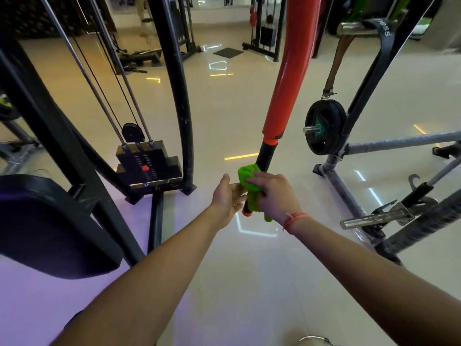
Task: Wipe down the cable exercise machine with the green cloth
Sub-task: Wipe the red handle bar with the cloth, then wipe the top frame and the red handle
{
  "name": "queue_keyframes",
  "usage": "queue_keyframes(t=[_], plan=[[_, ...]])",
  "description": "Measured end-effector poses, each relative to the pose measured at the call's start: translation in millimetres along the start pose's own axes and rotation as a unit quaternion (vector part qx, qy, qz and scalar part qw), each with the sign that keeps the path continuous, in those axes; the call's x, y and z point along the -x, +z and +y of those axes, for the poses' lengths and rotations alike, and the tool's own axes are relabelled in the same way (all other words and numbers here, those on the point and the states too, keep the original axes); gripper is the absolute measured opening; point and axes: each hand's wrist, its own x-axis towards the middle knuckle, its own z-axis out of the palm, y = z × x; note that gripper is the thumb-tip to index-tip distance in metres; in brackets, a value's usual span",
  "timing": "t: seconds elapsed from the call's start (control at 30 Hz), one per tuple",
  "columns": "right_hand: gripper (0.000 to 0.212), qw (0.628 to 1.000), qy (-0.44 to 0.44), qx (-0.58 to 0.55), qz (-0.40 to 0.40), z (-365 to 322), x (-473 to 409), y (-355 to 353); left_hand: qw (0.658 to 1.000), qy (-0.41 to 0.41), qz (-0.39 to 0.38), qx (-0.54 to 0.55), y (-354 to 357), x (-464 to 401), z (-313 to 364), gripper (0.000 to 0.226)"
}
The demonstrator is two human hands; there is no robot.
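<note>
My right hand [273, 193] gripped the green cloth [249, 188], wrapped around the black lower end of the red bar [290, 71]. My left hand [228, 196] was relaxed, fingers straight, touching the bar beside the cloth.

Bright green cloth [245, 179] against a bar [287, 78] padded in glossy orange-red, black along the lower grip and capped orange at the tip. Black frame [179, 96], black weight stack [149, 165] marked with one red pin [145, 168], black seat pad [50, 226] tinged purple by the light. Black weight plate [324, 127] with a teal-green hub, red thread bracelet [294, 219], pale cream floor [237, 283] streaked with yellow and white reflections.
</note>
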Motion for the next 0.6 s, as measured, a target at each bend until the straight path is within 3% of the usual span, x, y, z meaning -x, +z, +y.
queue_keyframes(t=[0.07, 0.13, 0.4, 0.47, 0.6], plan=[[0.048, 0.993, 0.061, -0.106, 0.005, -11.5, -1.0, -16.3, 1.0, 0.011, 0.0, -0.02, -1.8, 7.1, 7.8, 0.064], [0.042, 0.989, 0.073, -0.131, 0.002, -24.0, -5.7, -39.2, 0.997, 0.03, 0.007, -0.068, -3.6, 17.0, 19.9, 0.06], [0.033, 0.994, -0.046, -0.099, -0.004, -93.0, -65.3, -158.0, 0.953, 0.163, 0.143, -0.212, -4.4, 93.1, 133.4, 0.027], [0.032, 0.992, -0.087, -0.095, 0.006, -116.9, -79.3, -192.1, 0.927, 0.202, 0.179, -0.259, 0.5, 126.9, 174.0, 0.025], [0.033, 0.978, -0.163, -0.1, 0.082, -174.5, -97.2, -258.6, 0.821, 0.338, 0.224, -0.401, 15.6, 210.6, 245.6, 0.021]])
